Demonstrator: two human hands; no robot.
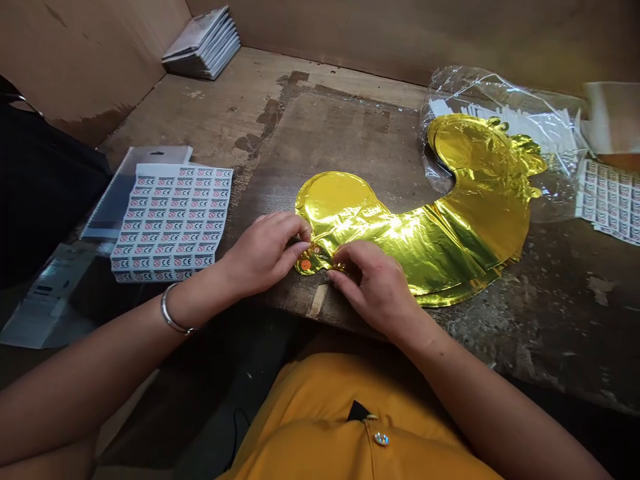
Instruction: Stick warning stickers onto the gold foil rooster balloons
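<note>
A stack of shiny gold foil balloons, flat and curved in outline, lies across the table in front of me. My left hand pinches the near left edge of the foil, thumb and forefinger together. Close beside it, my right hand has its thumb and fingers closed on the same near edge. Between the two hands a small orange round mark shows on the foil. The fingertips partly hide the edge they grip. At the far right, the foil's frilled end rests against a clear plastic bag.
Left of my hands lies a sheet of CE stickers over clear plastic sleeves. A stack of folded papers stands in the back left corner. White sticks fill the clear bag. Another sticker sheet is at right.
</note>
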